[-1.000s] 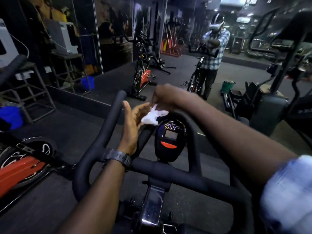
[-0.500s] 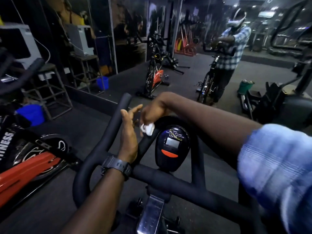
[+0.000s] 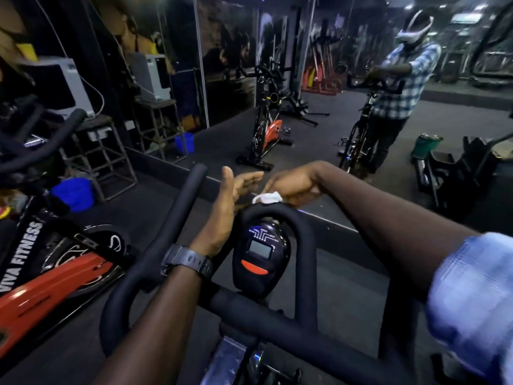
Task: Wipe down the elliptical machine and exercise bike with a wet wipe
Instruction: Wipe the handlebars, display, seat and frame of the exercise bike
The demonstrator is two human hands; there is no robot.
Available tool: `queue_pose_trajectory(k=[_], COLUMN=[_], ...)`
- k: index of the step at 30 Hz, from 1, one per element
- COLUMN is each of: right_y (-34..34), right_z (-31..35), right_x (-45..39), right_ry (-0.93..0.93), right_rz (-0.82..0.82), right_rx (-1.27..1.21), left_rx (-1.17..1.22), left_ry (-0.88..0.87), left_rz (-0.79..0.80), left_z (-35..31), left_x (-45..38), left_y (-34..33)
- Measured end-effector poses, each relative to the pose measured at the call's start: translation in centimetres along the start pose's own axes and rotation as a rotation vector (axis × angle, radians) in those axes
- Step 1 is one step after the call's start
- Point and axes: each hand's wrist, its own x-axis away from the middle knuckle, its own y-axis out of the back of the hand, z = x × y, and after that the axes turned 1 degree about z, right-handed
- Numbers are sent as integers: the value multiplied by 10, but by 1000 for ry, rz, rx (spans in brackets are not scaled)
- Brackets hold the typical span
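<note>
The exercise bike's black padded handlebars (image 3: 155, 262) fill the lower view, with an oval console (image 3: 259, 258) mounted inside the centre loop (image 3: 302, 245). My right hand (image 3: 291, 187) pinches a crumpled white wet wipe (image 3: 268, 197) against the top of that loop. My left hand (image 3: 224, 209), a dark watch on its wrist, is held edge-up with fingers spread, between the left bar and the loop, just left of the wipe and holding nothing.
A red and black exercise bike (image 3: 47, 273) stands close at the left. A mirror wall (image 3: 305, 79) ahead reflects me and the gym. A metal stand (image 3: 108, 159) and blue bucket (image 3: 73, 194) sit left; black machine parts (image 3: 458, 176) at right.
My right hand has carried the wipe from beside my left palm up onto the top of the centre loop. My left hand has opened and leaned away slightly. The camera has drawn closer.
</note>
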Motion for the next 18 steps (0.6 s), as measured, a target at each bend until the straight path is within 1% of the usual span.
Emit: queue_pose_trajectory(k=[1, 2, 4, 5, 6, 8, 10, 12, 13, 14, 16, 17, 18], right_y=[-8, -16, -33, -41, -48, -65, -87, -119, -135, -149, -157, -151, -141], right_z=[-3, -4, -8, -14, -23, -44, -68, -86, -93, -100, -108, -107, -101], right_x=[3, 4, 15, 21, 29, 45, 57, 70, 77, 81, 83, 82, 80], right_ry=[29, 42, 67, 102, 130, 175, 194, 228, 244, 250, 262, 284, 337], right_rz=[-49, -146, -391, -486, -538, -611, -680, -712, -701, -669, -538, -488, -476], right_rx=[-49, -59, -25, -45, -138, -413, -587, -666, -704, -775, -964, -1030, -1073], left_rx=[30, 53, 79, 87, 94, 58, -9, -72, -89, -100, -108, -108, -108], left_ry=[6, 2, -24, -45, -71, -99, -143, -203, -225, -240, -247, -250, -252], left_rz=[23, 31, 41, 60, 96, 156, 164, 175, 184, 199, 217, 217, 220], left_z=[1, 2, 6, 7, 8, 8, 12, 18, 21, 23, 27, 29, 29], left_x=[1, 3, 3, 5, 8, 11, 11, 9, 8, 7, 5, 4, 4], left_y=[-4, -4, 1, 5, 7, 9, 8, 8, 9, 10, 13, 14, 13])
